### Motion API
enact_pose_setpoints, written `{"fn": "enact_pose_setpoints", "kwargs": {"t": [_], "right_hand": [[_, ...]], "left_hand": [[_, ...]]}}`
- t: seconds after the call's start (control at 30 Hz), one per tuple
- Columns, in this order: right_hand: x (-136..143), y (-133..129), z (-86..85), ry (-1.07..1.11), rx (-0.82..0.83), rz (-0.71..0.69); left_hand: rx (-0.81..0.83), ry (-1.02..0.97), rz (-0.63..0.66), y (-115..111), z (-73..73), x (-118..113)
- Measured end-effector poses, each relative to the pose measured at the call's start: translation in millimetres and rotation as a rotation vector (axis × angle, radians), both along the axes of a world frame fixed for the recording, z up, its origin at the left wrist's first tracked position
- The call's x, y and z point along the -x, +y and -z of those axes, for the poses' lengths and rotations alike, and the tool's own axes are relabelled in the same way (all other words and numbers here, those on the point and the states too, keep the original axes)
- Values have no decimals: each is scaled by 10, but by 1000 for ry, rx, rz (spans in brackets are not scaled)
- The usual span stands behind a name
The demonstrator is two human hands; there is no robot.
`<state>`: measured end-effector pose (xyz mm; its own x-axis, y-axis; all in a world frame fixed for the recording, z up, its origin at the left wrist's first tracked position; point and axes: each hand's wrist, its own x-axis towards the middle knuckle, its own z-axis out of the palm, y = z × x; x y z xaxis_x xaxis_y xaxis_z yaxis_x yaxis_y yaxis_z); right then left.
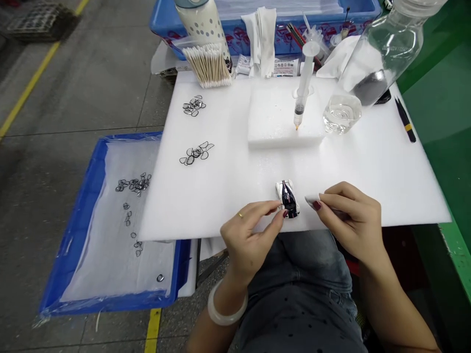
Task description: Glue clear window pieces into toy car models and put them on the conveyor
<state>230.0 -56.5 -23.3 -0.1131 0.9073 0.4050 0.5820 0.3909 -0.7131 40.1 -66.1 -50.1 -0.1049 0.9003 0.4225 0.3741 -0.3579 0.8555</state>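
A small white and dark toy car (pixel 289 198) sits on the white foam board (pixel 228 191) near its front edge. My left hand (pixel 253 233) is closed in a pinch, with thumb and forefinger at the car's left side. Whatever lies between those fingertips is too small to make out. To the right of the car, my right hand (pixel 351 215) pinches a small grey-white piece, like folded cloth (pixel 312 199). Its tip points toward the car without touching it. Two piles of thin black rings, one farther (pixel 194 106) and one nearer (pixel 196 153), rest on the board's left side.
A foam block (pixel 272 117) holds an upright syringe (pixel 302 88). Right of it stand a small cup of clear liquid (pixel 342 113), a tilted glass bottle (pixel 386 54) and tweezers (pixel 405 120). Cotton swabs (pixel 208 66) lie behind. A blue tray (pixel 83 215) with rings sits lower left.
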Motion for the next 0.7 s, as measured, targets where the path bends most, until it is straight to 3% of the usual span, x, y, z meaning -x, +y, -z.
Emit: {"fn": "enact_pose_setpoints", "kwargs": {"t": [0.07,0.17,0.7], "right_hand": [[39,17,37,7,27,-5],[95,53,60,-27,43,1],[112,134,36,-132,185,1]], "left_hand": [[-122,203,-8,17,24,-54],[-190,324,15,49,52,-108],[-2,307,-28,78,35,-97]]}}
